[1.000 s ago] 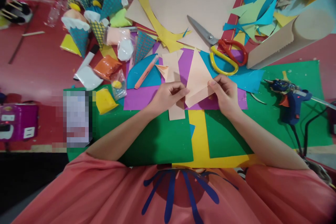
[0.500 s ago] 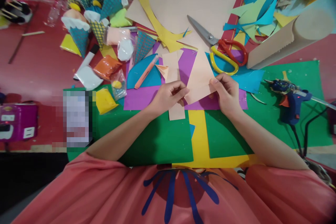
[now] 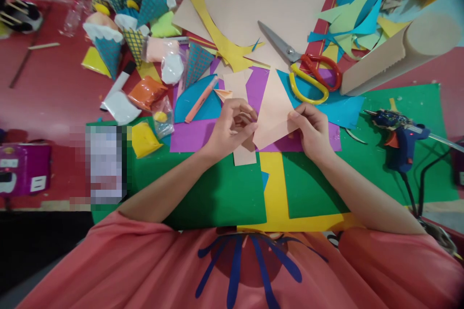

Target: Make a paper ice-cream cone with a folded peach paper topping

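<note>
A peach-coloured piece of paper (image 3: 276, 108) with slanted sides is up in front of me, above the purple sheet (image 3: 195, 136). My right hand (image 3: 313, 130) pinches its right edge between thumb and fingers. At the paper's left edge is my left hand (image 3: 234, 128), its fingers bent and parted, with the thumb tip at or touching the edge. Under the left hand lies a peach paper strip (image 3: 244, 157), partly hidden by it. A small folded peach scrap (image 3: 224, 93) and an orange marker (image 3: 201, 100) lie just beyond that hand.
Large scissors (image 3: 290, 52) lie beyond my right hand. A glue gun (image 3: 402, 142) rests on the green sheet (image 3: 326, 188) at right, near a peach paper roll (image 3: 380, 58). Decorated cones (image 3: 108, 46), clay packets (image 3: 147, 92) and a blurred-out phone (image 3: 106, 164) are at left.
My left fingers have loosened and spread from their pinch at the paper's lower left corner. The paper has turned slightly, its lower corner now a little lower. My right hand keeps its hold.
</note>
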A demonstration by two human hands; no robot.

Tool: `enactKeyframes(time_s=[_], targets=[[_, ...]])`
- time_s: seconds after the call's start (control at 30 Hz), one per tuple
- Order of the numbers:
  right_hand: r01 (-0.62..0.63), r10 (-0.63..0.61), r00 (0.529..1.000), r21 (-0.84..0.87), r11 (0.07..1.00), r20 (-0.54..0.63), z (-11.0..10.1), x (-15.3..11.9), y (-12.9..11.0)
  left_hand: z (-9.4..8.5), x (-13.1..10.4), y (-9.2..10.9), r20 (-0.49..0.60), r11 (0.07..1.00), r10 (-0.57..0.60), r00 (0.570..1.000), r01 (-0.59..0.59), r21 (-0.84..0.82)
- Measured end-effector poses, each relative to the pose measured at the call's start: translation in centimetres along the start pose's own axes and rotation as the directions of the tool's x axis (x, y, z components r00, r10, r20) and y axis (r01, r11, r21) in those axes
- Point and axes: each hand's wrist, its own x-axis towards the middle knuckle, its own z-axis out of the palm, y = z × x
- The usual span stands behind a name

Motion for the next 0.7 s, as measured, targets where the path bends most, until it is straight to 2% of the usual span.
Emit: enactKeyframes(time_s=[0.1,0.2,0.3,0.43,0.7], targets=[[0.003,-0.003,1.000,-0.029,1.000,0.011,0.0,-0.1,-0.1,-0.2,0.2,0.1,0.065,0.995,0.055,0.996,-0.060,0.080],[0.000,0.000,1.000,-0.052,0.999,0.009,0.0,-0.1,-0.2,-0.4,0.3,0.5,0.099,0.994,-0.040,0.994,0.030,0.103],[-0.007,0.008,1.000,-0.063,0.998,0.012,0.1,-0.2,-0.2,-0.5,0.2,0.7,0.119,0.991,-0.133,0.984,0.129,0.041],[-0.014,0.018,0.999,-0.094,0.995,0.038,0.3,-0.2,-0.4,-0.8,0.2,0.8,0.168,0.979,-0.189,0.968,0.199,-0.047],[0.007,0.022,0.984,-0.161,0.987,0.179,0.2,-0.5,-0.7,-1.4,0.5,1.8,0.278,0.943,-0.259,0.925,0.305,-0.136]])
